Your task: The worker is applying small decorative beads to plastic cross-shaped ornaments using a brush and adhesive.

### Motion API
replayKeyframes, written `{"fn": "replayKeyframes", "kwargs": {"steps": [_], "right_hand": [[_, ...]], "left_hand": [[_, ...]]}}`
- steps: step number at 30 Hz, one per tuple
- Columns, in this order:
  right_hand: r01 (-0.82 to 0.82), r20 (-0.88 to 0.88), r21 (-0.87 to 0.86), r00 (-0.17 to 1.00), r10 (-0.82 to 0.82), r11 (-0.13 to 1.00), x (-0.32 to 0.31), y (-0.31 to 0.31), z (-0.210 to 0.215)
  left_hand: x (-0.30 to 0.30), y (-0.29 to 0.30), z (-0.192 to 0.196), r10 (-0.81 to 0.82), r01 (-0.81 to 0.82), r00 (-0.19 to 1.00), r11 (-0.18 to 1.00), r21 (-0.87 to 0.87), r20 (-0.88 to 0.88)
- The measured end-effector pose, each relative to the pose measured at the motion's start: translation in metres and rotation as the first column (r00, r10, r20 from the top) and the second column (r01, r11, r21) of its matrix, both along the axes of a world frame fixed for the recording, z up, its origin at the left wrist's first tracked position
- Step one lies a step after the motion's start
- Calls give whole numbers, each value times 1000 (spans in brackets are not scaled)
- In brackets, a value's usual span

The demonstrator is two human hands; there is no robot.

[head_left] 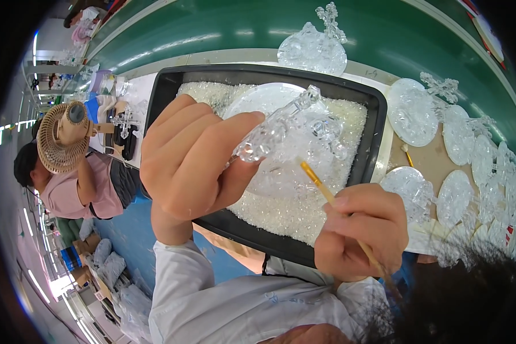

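My left hand point(192, 157) is closed around a clear, glassy ornament point(269, 135), holding it above a black tray point(377, 120). In my right hand point(361, 229) is a slim brush point(327, 194) with a wooden handle and a brass-coloured ferrule. Its tip points up and left toward the ornament, and I see a gap between the two. Below them, a round whitish clear piece point(264, 93) rests on pale sparkling granules point(284, 221) that fill the tray. The ornament's lower end is hidden by my left fingers.
More round clear pieces with ornaments stand behind the tray point(312, 53) and crowd the table to the right point(413, 112). Another brush point(406, 153) lies among them. At left, a beige fan point(69, 137) stands before a seated person in pink point(77, 192). A green surface point(212, 34) runs along the back.
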State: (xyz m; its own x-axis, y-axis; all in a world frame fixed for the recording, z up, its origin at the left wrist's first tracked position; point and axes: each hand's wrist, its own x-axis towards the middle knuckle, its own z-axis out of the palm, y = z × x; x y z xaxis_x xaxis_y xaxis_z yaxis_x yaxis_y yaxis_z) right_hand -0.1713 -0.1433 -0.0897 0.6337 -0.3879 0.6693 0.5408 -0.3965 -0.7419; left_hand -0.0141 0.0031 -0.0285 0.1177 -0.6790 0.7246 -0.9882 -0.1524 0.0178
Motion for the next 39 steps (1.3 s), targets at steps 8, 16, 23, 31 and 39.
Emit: {"fn": "replayKeyframes", "kwargs": {"steps": [8,16,23,31,39], "right_hand": [[138,-16,0,990,-138,990,0,-1,6],[210,-41,-60,976,-213,976,5,2,6],[210,-69,-66,974,-214,975,8,3,5],[191,-27,-58,981,-192,980,6,5,4],[205,90,138,972,-218,969,2,-5,-5]], "left_hand": [[-3,-4,0,-16,16,1000,1000,11,-20],[-2,-1,0,-42,42,999,999,11,-4],[-2,0,0,-41,41,999,999,16,5],[-2,1,1,-49,49,999,999,12,0],[2,5,3,-11,5,996,998,-62,-88]]}}
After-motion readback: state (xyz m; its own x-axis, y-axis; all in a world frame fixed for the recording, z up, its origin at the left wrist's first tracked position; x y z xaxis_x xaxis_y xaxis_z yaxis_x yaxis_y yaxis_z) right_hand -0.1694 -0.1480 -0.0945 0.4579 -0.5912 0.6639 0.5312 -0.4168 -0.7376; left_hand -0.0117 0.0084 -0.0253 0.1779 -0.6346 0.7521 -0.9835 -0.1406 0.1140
